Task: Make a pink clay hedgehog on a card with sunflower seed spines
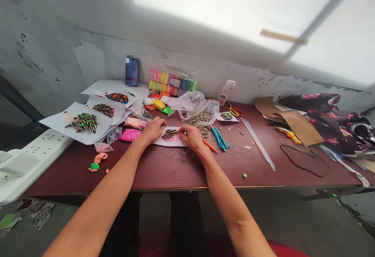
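A white sheet of paper (167,143) lies near the table's front edge, bearing a pink clay patch (174,137) with rows of striped sunflower seeds (169,133) on it. My left hand (154,129) is at the sheet's left edge, its fingers curled and closed on the paper. Over the right side of the pink patch, my right hand (191,136) has thumb and fingertips pinched together; whatever is between them is too small to make out. A loose seed pile (199,118) spills from a clear plastic bag (195,102) just behind my right hand.
Right of my hands lie an orange pencil (210,146), a blue-handled tool (219,138), scissors (235,111), glue sticks (258,144) and a yellow glue gun (289,135). Finished seed pictures (83,123), a pink clay packet (130,134) and a power strip (43,151) are left. A bottle (226,92) stands behind.
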`<control>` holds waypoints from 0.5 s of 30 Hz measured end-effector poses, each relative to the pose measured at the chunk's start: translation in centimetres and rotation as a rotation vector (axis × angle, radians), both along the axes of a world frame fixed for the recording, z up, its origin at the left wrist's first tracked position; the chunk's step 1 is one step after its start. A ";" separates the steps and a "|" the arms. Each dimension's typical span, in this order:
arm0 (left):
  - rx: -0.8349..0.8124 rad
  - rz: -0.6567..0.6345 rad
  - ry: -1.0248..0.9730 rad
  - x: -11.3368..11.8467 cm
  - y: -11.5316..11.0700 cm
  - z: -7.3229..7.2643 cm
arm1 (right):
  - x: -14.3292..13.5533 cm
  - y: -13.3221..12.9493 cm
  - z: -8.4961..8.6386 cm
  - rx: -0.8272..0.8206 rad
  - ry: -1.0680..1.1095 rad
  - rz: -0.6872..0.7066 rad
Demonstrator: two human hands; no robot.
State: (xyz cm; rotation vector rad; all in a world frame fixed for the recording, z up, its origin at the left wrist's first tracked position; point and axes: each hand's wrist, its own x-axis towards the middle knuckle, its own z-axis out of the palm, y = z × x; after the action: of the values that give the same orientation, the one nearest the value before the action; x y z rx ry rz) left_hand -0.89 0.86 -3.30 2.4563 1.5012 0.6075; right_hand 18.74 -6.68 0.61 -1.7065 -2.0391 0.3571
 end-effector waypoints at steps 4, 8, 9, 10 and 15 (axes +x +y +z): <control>-0.005 0.008 0.016 0.1 -0.1 0.1 | 0.0 0.2 -0.4 0.024 -0.010 0.036; -0.008 0.014 0.016 0.1 -0.1 0.1 | -0.1 0.6 -0.8 0.029 -0.015 0.046; -0.008 0.014 0.014 0.1 -0.1 0.1 | -0.1 0.7 -0.8 0.030 -0.016 0.044; -0.008 0.013 0.013 0.1 -0.1 0.1 | -0.1 0.7 -0.8 0.030 -0.017 0.041; -0.002 0.007 0.001 0.0 0.0 0.0 | 0.1 0.3 -0.2 0.012 -0.034 0.004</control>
State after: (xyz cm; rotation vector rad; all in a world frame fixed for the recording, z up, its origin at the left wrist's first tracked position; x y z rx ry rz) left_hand -0.86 0.82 -3.32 2.4511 1.5112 0.6060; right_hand 18.84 -6.42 0.42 -1.7125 -2.0650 0.3181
